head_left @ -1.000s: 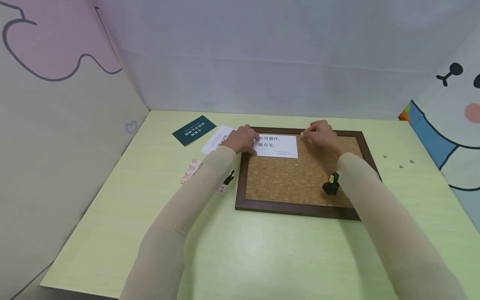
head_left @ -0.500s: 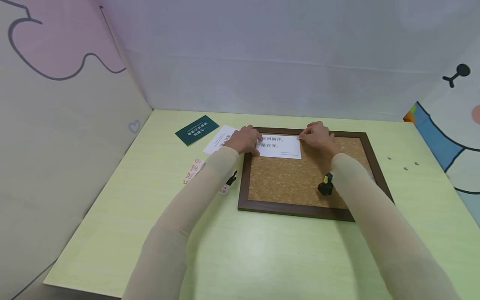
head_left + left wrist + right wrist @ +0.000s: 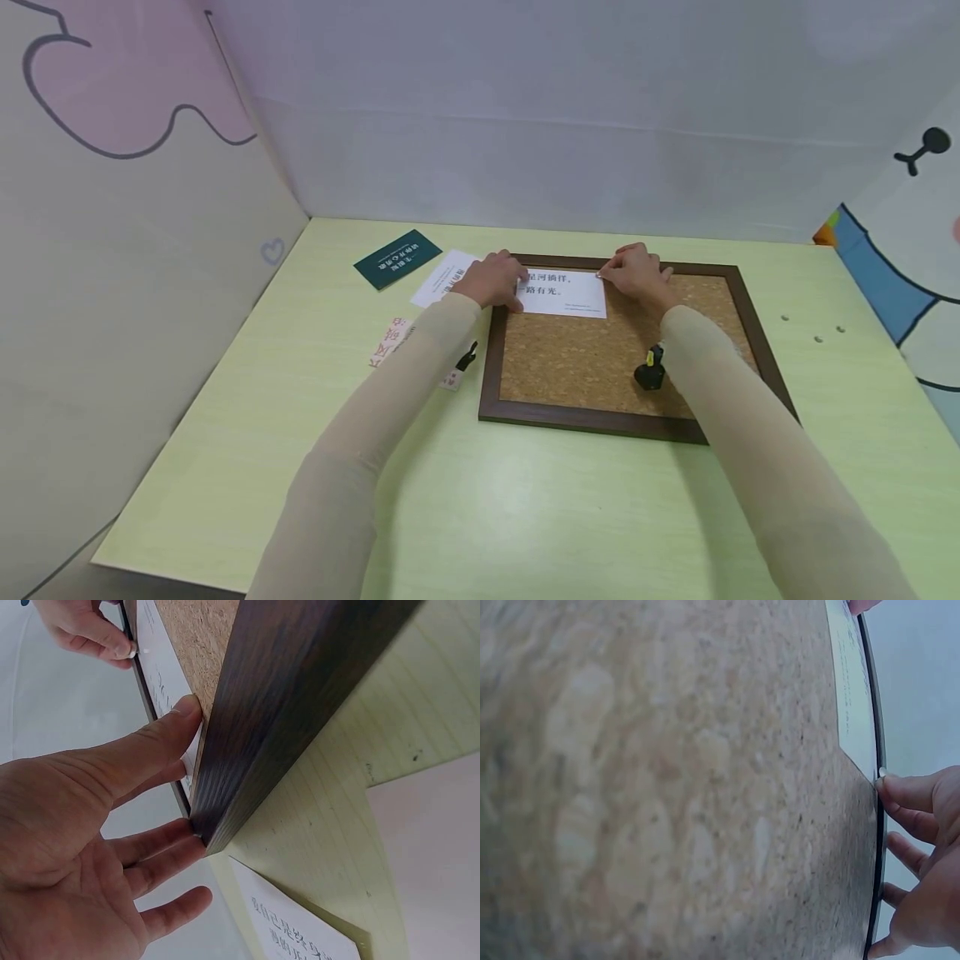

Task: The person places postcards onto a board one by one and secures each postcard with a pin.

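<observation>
At centre right of the frame, the corkboard [image 3: 577, 358] is speckled tan, its frame [image 3: 585, 421] dark brown; the card on it [image 3: 566, 296] is white with black print. Further left: a dark green card [image 3: 397, 260] with white lettering, a pale pink one [image 3: 392, 337] with red characters. Sleeves [image 3: 337, 442] cream; tabletop [image 3: 487, 517] pale yellow-green, faintly grained.

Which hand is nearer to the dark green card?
Left. The left hand, at the left end of the white card on the corkboard, is to the right of the green card; the right hand, at that white card's other end, is farther right.
</observation>
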Motion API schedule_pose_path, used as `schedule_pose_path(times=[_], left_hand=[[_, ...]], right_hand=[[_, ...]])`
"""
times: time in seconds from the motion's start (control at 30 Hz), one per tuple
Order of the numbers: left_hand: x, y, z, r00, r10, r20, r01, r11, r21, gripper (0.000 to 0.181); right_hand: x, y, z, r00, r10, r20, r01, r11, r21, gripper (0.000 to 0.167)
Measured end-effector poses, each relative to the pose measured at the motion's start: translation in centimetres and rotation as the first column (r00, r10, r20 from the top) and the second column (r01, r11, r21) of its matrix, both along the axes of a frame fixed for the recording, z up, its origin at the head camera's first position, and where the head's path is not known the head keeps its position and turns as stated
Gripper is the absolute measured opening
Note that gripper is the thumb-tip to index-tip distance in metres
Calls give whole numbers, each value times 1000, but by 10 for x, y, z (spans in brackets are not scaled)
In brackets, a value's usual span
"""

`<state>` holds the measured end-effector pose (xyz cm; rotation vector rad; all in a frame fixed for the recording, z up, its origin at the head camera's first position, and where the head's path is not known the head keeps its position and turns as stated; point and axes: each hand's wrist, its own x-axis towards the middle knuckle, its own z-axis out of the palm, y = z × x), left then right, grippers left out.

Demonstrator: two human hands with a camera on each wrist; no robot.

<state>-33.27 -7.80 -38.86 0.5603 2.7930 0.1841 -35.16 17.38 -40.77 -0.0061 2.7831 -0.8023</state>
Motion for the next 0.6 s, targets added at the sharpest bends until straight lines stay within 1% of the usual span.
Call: schedule_pose_path(times=[0.17, 0.37, 0.6], left_hand=[[0, 0, -1, 1000, 14, 8, -14, 1000, 10, 60], [1, 0, 1, 1000, 17, 8, -17, 1000, 7, 59], [3, 0, 3, 1000, 20, 20, -20, 1000, 14, 58]], right_hand=[[-3, -1, -2, 1000, -18, 5, 18, 1000, -7, 36], [-5, -1, -1, 999, -33, 17, 34, 999, -18, 35], [-4, -1, 1, 999, -8, 44, 8, 1000, 5, 37]])
